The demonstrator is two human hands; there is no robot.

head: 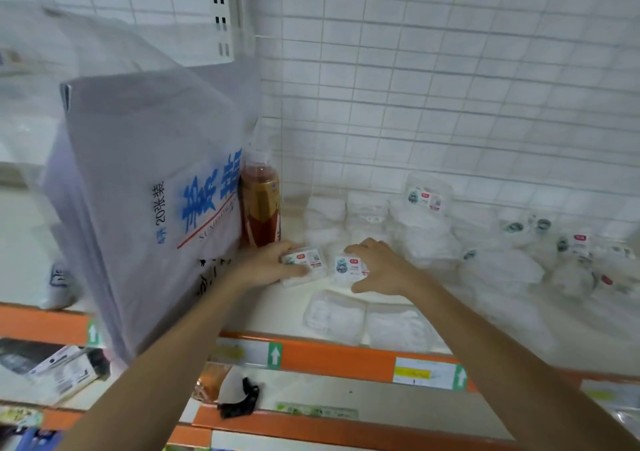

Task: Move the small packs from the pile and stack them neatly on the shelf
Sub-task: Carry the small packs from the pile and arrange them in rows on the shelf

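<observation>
Two hands work side by side at the left part of the shelf (284,315), each on one small pack. Left hand (266,263) has fingers curled round a labelled pack (304,260), pinching it label-up near the shelf's left end, just beside a brown drink bottle (260,205) and a big bagged paper package (145,194); likely squaring it into a neat row start against that side. Right hand (381,263) lies over a second labelled pack (349,265) with fingers spread and bent round its edges, apparently gripping and pressing it down beside the first so both sit level. Stacked packs (346,218) stand behind the hands toward the back grid wall, and two flat packs (367,322) lie near the orange front edge. Loose pile of packs (568,260) spreads toward the shelf's right end, jumbled and tilted, so plenty remains to move. Blur hides finer finger contact.
</observation>
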